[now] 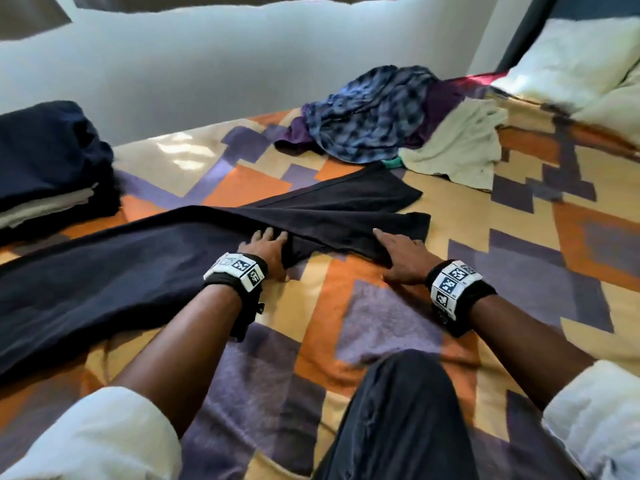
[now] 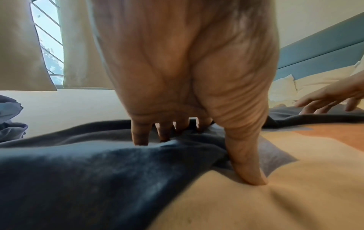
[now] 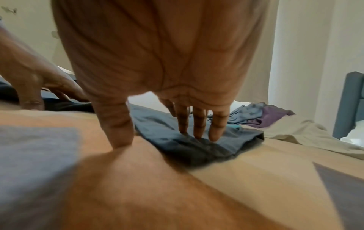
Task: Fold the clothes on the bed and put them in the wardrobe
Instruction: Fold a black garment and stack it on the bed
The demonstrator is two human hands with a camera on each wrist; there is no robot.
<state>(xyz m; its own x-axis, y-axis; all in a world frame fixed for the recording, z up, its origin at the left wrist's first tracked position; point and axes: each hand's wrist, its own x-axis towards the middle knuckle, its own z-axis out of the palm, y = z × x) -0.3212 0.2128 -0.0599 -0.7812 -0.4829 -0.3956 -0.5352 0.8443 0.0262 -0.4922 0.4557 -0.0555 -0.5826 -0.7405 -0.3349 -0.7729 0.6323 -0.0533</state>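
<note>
clothes pile [image 1: 381,116] ahead, folded stack [image 1: 48,161] left

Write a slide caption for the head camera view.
Both hands, left hand and right hand, press flat on dark trousers spread across a patterned blanket.

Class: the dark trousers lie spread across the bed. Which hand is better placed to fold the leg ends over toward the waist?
Probably the right hand: it rests flat on the trousers nearest the leg ends. The left hand presses mid-garment, placed to anchor the fold.
</note>
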